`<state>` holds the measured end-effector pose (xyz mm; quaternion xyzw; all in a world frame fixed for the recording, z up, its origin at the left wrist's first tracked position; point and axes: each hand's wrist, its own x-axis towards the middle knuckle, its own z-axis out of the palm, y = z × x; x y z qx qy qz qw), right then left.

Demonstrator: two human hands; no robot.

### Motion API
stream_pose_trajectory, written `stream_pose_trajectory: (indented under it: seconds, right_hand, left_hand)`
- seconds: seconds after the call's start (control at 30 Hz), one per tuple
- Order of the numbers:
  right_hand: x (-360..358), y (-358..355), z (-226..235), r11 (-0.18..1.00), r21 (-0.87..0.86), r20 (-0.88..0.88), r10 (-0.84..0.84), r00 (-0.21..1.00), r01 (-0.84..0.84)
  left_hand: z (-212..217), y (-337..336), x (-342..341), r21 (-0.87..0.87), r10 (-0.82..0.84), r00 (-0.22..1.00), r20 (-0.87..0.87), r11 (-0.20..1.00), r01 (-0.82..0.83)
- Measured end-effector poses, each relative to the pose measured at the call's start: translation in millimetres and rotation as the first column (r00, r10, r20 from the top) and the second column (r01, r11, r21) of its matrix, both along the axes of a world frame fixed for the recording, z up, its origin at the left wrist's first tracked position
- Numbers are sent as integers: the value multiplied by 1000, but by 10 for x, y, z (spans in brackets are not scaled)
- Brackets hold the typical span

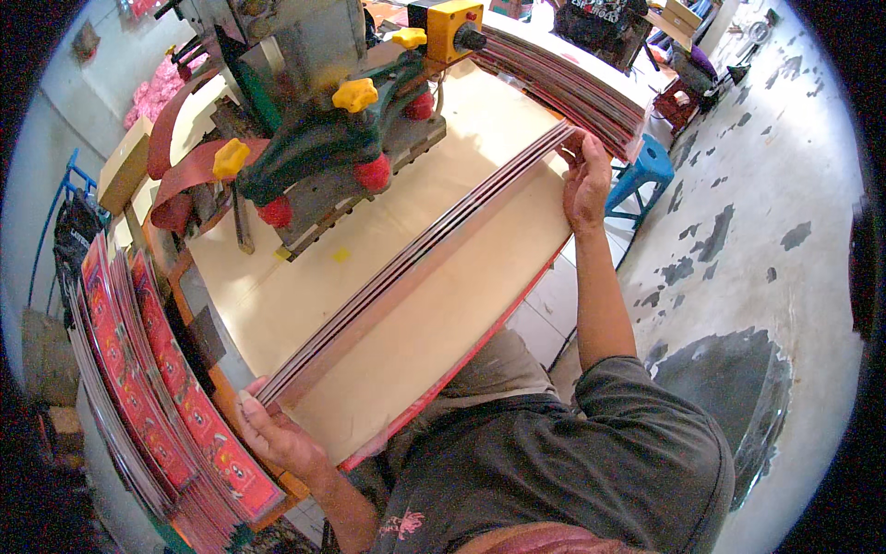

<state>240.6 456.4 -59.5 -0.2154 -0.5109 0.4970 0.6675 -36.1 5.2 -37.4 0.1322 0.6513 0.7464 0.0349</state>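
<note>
Spanning two-handed grip (586, 189), stacked sheets (415, 251); cardboard box (124, 172) leftward.

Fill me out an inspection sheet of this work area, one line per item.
Surface: pale worktop with a red front edge, partly covered by the job.
Job's things: bundle of long thin sheets, seen edge-on, running diagonally across the worktop.
Clutter: red printed sheets stacked at left; another sheet stack at upper right.
Hands: left hand and right hand hold opposite ends of the bundle.
Cables: possibly a thin one below the yellow control box; hard to tell.
Surroundings: dark green machine over the worktop; blue stool at right.
</note>
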Motion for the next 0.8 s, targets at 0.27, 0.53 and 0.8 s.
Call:
stream_pose_trajectory:
  seconds: [0.27,0.53,0.8]
  right_hand:
    - [7,1,1,1000,-13,-19,-15,1000,15]
    - [19,25,-30,1000,-27,-20,-12,1000,12]
    - [27,50,-64,1000,-18,-17,7,1000,-7]
  left_hand:
    - [25,22,6,8,-11,999,-37,1000,11]
    - [68,57,45,1,16,1000,-5,1000,-16]
    - [16,53,40,9,67,998,23,998,-67]
